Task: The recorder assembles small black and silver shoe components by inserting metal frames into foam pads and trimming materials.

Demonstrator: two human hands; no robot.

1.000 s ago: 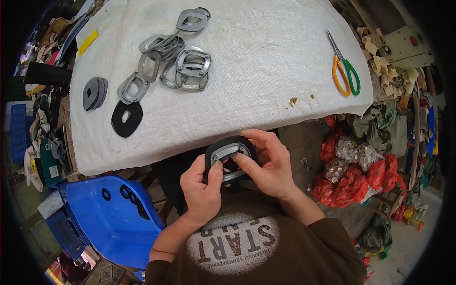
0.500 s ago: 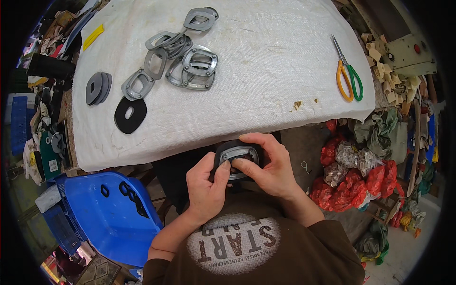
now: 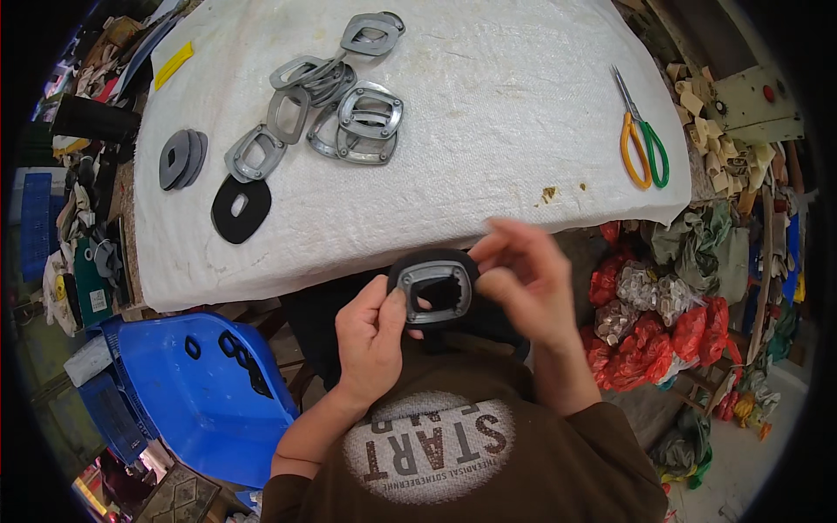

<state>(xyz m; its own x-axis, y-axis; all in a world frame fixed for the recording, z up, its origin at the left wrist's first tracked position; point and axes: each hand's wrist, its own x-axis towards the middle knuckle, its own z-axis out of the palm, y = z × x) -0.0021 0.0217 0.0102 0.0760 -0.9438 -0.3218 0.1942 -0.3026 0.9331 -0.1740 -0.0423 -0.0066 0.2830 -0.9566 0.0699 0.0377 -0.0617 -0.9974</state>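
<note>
My left hand [image 3: 370,336] pinches a black foam pad with a silver metal frame [image 3: 433,288] on it by its left side, just off the table's near edge. The frame is squarish with rounded corners and a large hole, and small rivets show at its corners. To the right of the pad, my right hand [image 3: 527,279] is raised with its fingers apart and somewhat blurred; I see nothing in it. On the white-covered table lie several loose metal frames [image 3: 370,112], a black pad [image 3: 241,209] with a slot, and a small stack of grey pads [image 3: 182,159].
Scissors [image 3: 643,144] with orange and green handles lie at the table's right. A yellow strip [image 3: 173,66] is at the far left. A blue tub [image 3: 200,410] holding black cut pieces stands lower left. Red plastic bags [image 3: 641,344] with metal parts sit at the right.
My right hand has let go of the pad and frame and moved off to the right. My left hand still grips them, and the frame now shows more fully.
</note>
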